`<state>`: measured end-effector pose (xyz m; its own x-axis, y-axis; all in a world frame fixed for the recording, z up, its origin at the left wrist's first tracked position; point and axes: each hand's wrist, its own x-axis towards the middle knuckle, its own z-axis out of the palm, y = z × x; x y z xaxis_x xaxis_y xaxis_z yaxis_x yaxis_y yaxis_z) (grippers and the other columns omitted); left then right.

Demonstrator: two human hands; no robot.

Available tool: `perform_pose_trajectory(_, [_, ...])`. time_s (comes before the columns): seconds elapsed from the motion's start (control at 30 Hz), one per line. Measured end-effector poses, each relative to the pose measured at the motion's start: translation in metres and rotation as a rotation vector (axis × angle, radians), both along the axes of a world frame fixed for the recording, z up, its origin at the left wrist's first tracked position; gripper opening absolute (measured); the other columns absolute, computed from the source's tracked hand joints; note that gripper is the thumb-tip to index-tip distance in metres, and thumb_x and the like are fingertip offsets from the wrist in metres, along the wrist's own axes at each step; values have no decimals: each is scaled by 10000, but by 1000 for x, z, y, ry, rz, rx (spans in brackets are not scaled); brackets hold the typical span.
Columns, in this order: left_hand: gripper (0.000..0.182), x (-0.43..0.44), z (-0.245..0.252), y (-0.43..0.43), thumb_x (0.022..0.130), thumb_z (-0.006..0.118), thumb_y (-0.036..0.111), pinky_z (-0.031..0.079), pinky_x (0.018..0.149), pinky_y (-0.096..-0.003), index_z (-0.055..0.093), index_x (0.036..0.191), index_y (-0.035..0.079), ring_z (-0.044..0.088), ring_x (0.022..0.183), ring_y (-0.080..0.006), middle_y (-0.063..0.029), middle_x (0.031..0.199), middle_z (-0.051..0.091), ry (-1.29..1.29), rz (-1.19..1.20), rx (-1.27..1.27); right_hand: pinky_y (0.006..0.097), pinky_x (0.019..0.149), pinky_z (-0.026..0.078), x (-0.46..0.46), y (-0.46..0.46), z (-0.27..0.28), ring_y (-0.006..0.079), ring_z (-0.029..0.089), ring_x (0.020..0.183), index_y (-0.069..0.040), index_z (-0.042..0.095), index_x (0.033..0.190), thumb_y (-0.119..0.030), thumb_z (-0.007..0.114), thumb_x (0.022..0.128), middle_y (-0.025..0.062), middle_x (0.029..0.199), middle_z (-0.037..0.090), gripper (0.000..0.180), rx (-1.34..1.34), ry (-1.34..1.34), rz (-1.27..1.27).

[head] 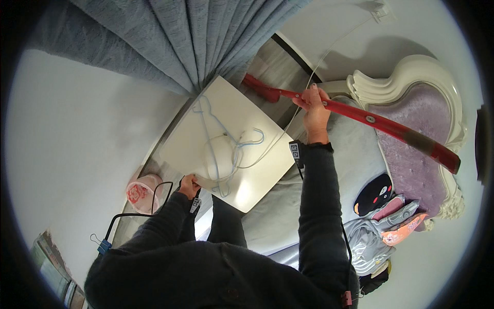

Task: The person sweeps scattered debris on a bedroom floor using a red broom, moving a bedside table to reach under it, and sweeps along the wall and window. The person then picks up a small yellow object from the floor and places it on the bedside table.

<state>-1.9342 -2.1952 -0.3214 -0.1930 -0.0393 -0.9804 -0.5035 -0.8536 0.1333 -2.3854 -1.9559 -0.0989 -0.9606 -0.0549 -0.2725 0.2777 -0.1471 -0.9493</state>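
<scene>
My right hand [316, 114] grips a long red pole [370, 119], held at a slant above the bed. Rivet-like metal discs dot the pole, and its near end has a dark band. A wider red head [266, 91] at the far end lies low over the floor beside the curtain. My left hand [189, 187] holds the near left edge of a white tabletop [262, 181]. On that top rest blue wire clothes hangers [251, 143], a round white object [218, 156] and a white cable [262, 156].
Grey-blue curtains [170, 34] hang at the far side. A pinkish bin [144, 193] stands by the left wall. At right is a bed [278, 216] with a purple tufted headboard [413, 116] and several cushions [374, 195]. The cable runs up to a wall socket [382, 13].
</scene>
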Motion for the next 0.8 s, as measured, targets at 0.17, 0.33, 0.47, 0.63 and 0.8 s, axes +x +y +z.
perform_pose_trajectory(0.17, [154,-15,12,1,756,485,95,436,962,-505,505,891,23,564,984,-349,-157,952,559,-32,-76,-20,368,537,599,10,0,23,134,498,586,-44,497,731,-205,573,950,32,666,483,281,-65,-9,-211])
perform_pose_trajectory(0.33, [144,-22,25,0,761,490,115,414,987,-558,470,867,18,560,1044,-401,-181,967,553,-64,-73,-18,386,523,608,0,15,39,155,519,580,-35,495,765,-180,604,928,54,678,502,244,-98,116,-263])
perform_pose_trajectory(0.47, [189,-20,22,-2,759,481,120,424,958,-566,488,933,47,554,1041,-380,-163,1033,550,-70,-137,-31,401,620,612,-25,21,12,157,550,630,-52,488,753,-193,578,957,33,691,481,264,-17,206,-157])
perform_pose_trajectory(0.63, [179,-17,14,-3,761,473,104,405,981,-598,469,929,41,545,1060,-409,-175,1045,540,-129,-84,25,377,705,603,-52,24,-60,158,555,644,-12,495,739,-180,605,950,51,740,514,291,154,253,-143])
perform_pose_trajectory(0.8, [185,-9,12,-3,765,468,100,385,1003,-621,449,933,25,534,1088,-424,-194,1060,519,-86,-149,-24,358,714,584,7,48,-72,149,594,701,-16,563,804,-241,598,966,39,767,560,279,121,250,-281])
